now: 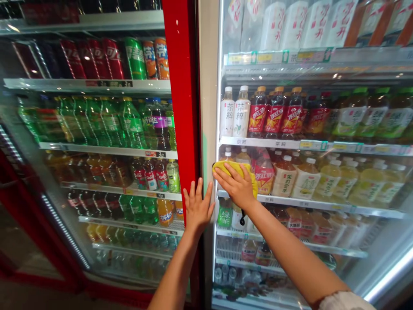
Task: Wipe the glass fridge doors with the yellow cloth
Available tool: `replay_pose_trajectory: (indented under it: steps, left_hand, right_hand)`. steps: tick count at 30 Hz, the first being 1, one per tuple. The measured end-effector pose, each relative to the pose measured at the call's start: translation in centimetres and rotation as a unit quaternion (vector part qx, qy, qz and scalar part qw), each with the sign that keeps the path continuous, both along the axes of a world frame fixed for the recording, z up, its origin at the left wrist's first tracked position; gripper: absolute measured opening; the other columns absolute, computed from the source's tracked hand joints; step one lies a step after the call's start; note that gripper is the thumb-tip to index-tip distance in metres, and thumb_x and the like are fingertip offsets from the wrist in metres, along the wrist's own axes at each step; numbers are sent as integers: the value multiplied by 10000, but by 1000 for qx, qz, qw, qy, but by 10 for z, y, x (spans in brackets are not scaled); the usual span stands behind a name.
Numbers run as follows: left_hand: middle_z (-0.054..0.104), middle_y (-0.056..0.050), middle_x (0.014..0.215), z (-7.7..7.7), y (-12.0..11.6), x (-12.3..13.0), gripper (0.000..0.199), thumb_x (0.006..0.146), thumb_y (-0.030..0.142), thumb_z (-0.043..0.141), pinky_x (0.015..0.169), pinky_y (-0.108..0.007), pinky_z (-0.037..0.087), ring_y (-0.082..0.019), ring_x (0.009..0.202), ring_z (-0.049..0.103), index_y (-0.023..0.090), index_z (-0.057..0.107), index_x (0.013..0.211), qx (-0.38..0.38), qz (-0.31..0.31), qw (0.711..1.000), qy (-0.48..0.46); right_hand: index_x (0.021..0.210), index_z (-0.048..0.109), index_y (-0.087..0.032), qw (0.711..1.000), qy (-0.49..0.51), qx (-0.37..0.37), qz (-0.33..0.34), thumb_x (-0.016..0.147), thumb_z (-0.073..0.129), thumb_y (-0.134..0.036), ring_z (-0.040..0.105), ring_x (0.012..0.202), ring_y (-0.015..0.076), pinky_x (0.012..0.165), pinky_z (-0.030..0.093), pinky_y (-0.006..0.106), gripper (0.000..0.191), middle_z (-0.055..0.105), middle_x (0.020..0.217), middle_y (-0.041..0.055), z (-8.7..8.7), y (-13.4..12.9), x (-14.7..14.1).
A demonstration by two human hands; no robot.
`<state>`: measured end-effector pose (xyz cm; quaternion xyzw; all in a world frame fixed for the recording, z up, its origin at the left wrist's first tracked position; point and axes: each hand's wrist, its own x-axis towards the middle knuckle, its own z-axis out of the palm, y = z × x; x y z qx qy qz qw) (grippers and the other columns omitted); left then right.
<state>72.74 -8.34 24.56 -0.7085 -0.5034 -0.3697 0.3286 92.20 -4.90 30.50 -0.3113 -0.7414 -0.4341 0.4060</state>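
A yellow cloth (253, 177) lies flat against the glass door (322, 174) of the right-hand drinks fridge, near that door's left edge. My right hand (237, 185) presses on the cloth with its fingers spread over it, and a short dark cord dangles below. To the left, my left hand (197, 206) is open, palm forward and fingers stretched upward. It rests where the red frame (182, 107) of the left fridge meets the pale frame (209, 107) of the right one. My left hand holds nothing.
Behind the right glass stand rows of tea bottles (275, 114) on white shelves. The left fridge holds red cans (112, 58) and green soda bottles (130, 125). A dark gap separates the two fridges, and light strips glow along their sides.
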Motion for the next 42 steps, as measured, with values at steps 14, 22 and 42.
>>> replay_pose_trajectory:
  steps: [14,22,42]
  left_hand:
    - [403,-151,1608,-34,-13,-8,680,944,216,482,1255,-490,296,-273,1548,270,74,302,1584,-34,36,999,12]
    - [389,-158,1618,-34,-19,-17,751,925,209,518,1250,-489,309,-286,1553,245,85,230,1609,-27,37,999,11]
    - [263,-162,1680,38,-7,-1,862,957,191,497,1254,-583,259,-302,1581,124,178,-31,1638,6,-4,999,-51]
  right_hand:
    - [1364,606,-218,983,-160,22,88,1023,452,-142,409,1480,171,1319,86,477,382,589,1491,-27,-57,3,-14]
    - [1382,596,-249,976,-186,-6,111,1023,468,-140,451,1460,180,1302,193,503,396,595,1486,-8,-59,5,-16]
    - [1532,439,-248,997,-54,21,44,1021,423,-170,296,1543,227,1299,-34,546,517,457,1598,7,47,9,-32]
